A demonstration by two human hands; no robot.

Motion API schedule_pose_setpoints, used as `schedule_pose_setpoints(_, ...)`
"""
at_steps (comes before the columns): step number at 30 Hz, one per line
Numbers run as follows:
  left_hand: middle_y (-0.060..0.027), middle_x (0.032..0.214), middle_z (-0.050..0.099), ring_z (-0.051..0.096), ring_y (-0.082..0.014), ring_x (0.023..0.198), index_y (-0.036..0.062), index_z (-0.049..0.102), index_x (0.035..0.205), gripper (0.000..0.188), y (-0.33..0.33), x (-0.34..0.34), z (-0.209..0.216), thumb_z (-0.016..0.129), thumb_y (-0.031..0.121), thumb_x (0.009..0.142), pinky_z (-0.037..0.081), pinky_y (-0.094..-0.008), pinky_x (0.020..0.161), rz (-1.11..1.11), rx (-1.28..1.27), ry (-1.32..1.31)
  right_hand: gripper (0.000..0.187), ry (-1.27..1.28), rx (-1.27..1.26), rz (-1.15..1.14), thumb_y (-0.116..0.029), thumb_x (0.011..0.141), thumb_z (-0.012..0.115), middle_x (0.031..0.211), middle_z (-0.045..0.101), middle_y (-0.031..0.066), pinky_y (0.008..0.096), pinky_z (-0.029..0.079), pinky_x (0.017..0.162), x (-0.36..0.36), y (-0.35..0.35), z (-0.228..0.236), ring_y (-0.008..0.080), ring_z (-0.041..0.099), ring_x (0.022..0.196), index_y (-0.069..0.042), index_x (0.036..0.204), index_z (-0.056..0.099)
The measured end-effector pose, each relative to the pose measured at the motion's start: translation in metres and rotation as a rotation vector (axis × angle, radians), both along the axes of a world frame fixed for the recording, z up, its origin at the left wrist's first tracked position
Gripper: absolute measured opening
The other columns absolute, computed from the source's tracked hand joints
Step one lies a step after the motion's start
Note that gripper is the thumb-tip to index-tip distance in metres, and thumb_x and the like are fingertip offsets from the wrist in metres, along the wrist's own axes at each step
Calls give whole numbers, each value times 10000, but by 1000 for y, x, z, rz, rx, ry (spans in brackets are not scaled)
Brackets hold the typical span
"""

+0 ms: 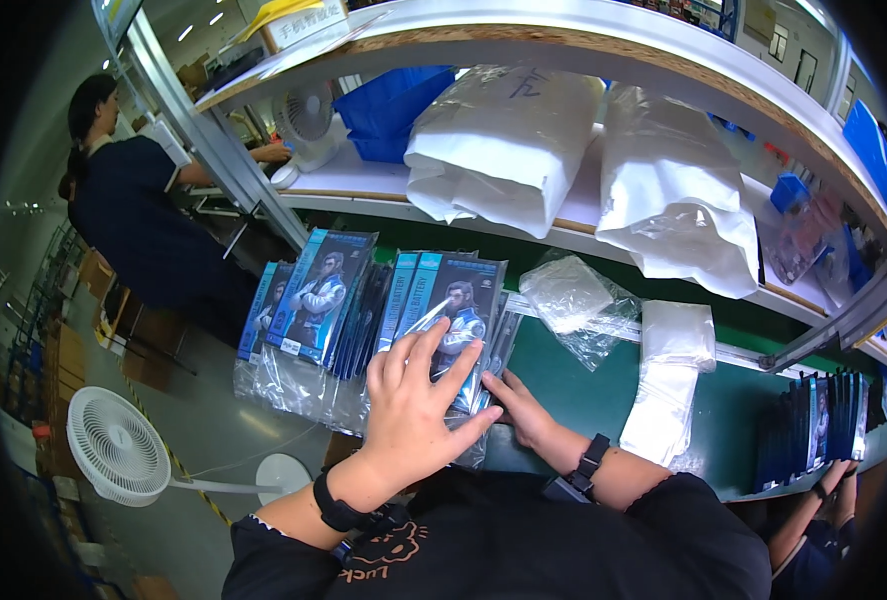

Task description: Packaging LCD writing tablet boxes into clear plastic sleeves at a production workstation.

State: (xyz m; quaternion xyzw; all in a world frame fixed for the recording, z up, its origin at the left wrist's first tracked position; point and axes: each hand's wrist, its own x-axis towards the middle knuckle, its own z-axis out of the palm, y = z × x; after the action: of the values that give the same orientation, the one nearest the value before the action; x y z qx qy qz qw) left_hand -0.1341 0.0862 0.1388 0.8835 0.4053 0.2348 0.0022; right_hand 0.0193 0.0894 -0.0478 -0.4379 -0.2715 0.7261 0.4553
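Flat blue-and-black battery boxes (469,278), with a figure in a light jacket printed on the front, stand packed in a row in front of me. Over the front box's face lies my left hand (409,400), its fingers spread and touching the printed side. My right hand (526,408) rests against the row's right edge, fingers stretched out along the boxes' side. A second group of the same boxes (326,290) stands just to the left. Clear plastic bagging (299,388) wraps around the lower part of that group.
A clear bag (569,292) and stacked white sleeves (664,385) lie on the green tabletop (594,390). Large white sacks (504,150) and a blue bin (389,110) fill the shelf above. More boxes (814,425) stand far right near another person's hands. A floor fan (119,445) stands left.
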Motion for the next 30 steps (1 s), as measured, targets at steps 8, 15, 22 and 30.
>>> schedule_pose_setpoints(8,-142,1226,480,431,-316,1160,24,561,1168,529,27,-94,46,673,342,760,333,-426,962,-73,203,-328,782,-32,-62,-39,-494,820,582,1309,390,132,445,386,900,-26,6,24,249,415,1160,-44,1372,260)
schedule_pose_setpoints(15,-121,1252,482,416,-226,1200,13,502,1216,431,50,-231,-5,495,317,911,299,-373,1007,711,131,-1226,626,13,-72,-69,-459,865,530,1298,409,99,482,400,883,-44,15,10,256,430,1135,-56,1313,361)
schedule_pose_setpoints(22,-130,1332,410,357,-235,1263,4,422,1296,571,69,-243,-11,474,424,911,239,-383,1053,692,-14,-1084,472,78,-78,-143,-407,906,472,1226,511,73,436,420,906,-50,22,13,235,493,1114,-75,1242,455)
schedule_pose_setpoints(30,-131,1397,353,259,-243,1331,56,382,1344,665,67,-270,-43,380,548,898,175,-402,1072,820,-65,-1205,731,-85,17,-164,-599,878,348,1367,356,139,473,281,1015,-26,17,51,295,351,1246,-56,1364,290)
